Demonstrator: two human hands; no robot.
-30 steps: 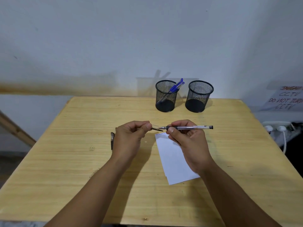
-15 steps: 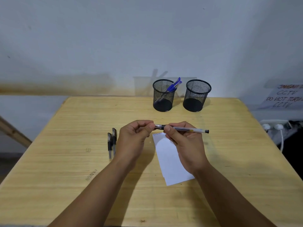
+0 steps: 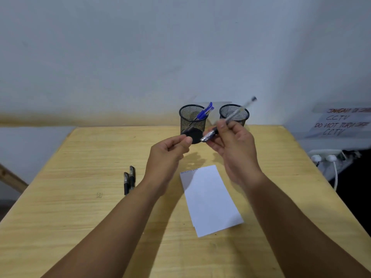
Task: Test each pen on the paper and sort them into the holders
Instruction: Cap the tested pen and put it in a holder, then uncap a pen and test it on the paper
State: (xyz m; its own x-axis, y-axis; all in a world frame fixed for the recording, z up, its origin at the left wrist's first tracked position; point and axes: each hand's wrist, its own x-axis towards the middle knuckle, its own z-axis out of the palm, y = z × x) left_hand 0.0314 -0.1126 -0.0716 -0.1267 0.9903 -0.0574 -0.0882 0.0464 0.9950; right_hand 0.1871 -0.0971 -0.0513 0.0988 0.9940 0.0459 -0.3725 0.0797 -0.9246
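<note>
Sign on the wall (image 3: pixel 339 122): hand-lettered; top line in red, cut off, starts "JANGAN DI"; below it "CCTV", "DO NOT TURN OFF", "CCTV".
Paper (image 3: pixel 210 199): small blue scribble along the top edge, too small to read.
Counter (image 3: pixel 60 177): faint mark, unreadable.

Tilted capped clear pen (image 3: pixel 230 118) aloft

Single head view; looks forward-down over table (image 3: pixel 60 217); hands close.
</note>
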